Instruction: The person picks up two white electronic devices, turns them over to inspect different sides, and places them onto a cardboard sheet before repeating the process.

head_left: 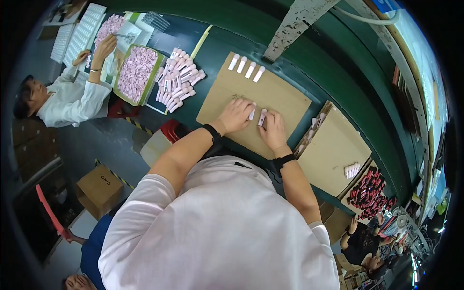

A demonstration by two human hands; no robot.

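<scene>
On a brown cardboard sheet (220, 99) before me, my left hand (235, 115) is closed, its fingertips on a small pale pink tube (252, 112). Beside it, my right hand (273, 130) has its fingers closed round another pink tube (262, 117) with a dark mark on its side. The two tubes are a short gap apart. At the sheet's far edge stands or lies a row of several similar tubes (249, 70) with rounded pink ends; which, I cannot tell. A heap of such tubes (179, 79) is on the green table left of the sheet.
Left of the heap is a green-rimmed tray (140, 75) of small pink pieces, where a co-worker in white (79, 99) works. To the right are a cardboard box (333, 140), several pale tubes (352, 170) and a red-and-black pile (369, 193). A metal post (295, 29) rises at the back.
</scene>
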